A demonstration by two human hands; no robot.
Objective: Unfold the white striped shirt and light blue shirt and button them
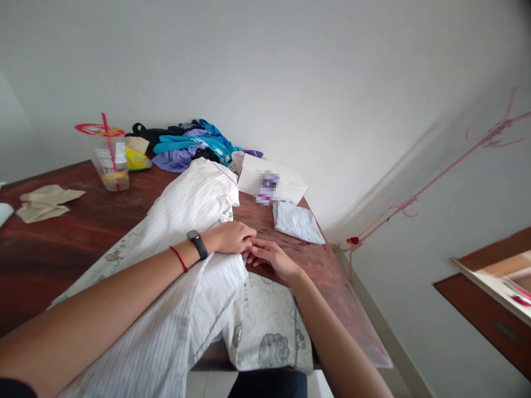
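Observation:
A white striped garment (203, 188) lies lengthwise over the wooden table (78, 221), its lower part hanging toward the front edge. Beneath and beside it is a pale cloth with printed cartoon figures (274, 320). My left hand (232, 237), with a black band on the wrist, rests at the striped garment's right edge, its fingers curled. Touching its fingertips is my right hand (276, 258), whose fingers reach leftward over the table. What lies between or under the fingers is hidden.
A plastic cup with a red straw (112, 166) and a beige napkin (45, 202) are at left. Behind lie piled blue and purple clothes (194, 143) and a white box (286, 185). A folded grey item (296, 221) sits right, near a pink rack (440, 174).

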